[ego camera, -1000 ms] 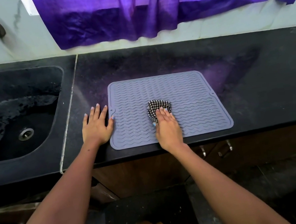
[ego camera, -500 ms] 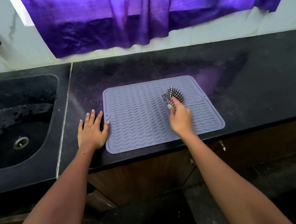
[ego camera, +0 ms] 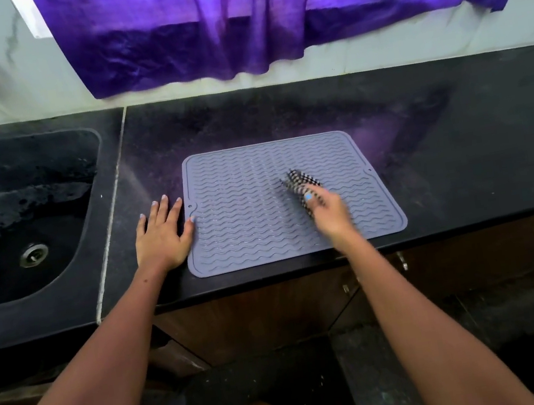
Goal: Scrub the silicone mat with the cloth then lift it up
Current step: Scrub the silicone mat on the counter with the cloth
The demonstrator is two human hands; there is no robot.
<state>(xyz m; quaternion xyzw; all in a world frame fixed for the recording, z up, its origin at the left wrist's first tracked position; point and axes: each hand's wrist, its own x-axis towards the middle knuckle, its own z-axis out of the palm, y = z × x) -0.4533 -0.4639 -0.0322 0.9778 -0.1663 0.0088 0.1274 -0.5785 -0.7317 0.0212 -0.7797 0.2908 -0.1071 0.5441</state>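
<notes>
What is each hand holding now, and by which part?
The right hand grips the bunched checked cloth at its near end. The left hand holds nothing; it lies flat beside the mat.

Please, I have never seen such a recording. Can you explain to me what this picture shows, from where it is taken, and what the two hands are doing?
There is no machine here, only a person's two bare hands. The camera sits on the person's head and looks forward and down, so both arms reach into the picture from below. A grey mat lies flat on a black counter. The left hand lies flat on the counter, its thumb touching the mat's left edge. The right hand, blurred, holds a checked cloth against the mat. A sink is at the left, and a purple curtain hangs behind.
</notes>
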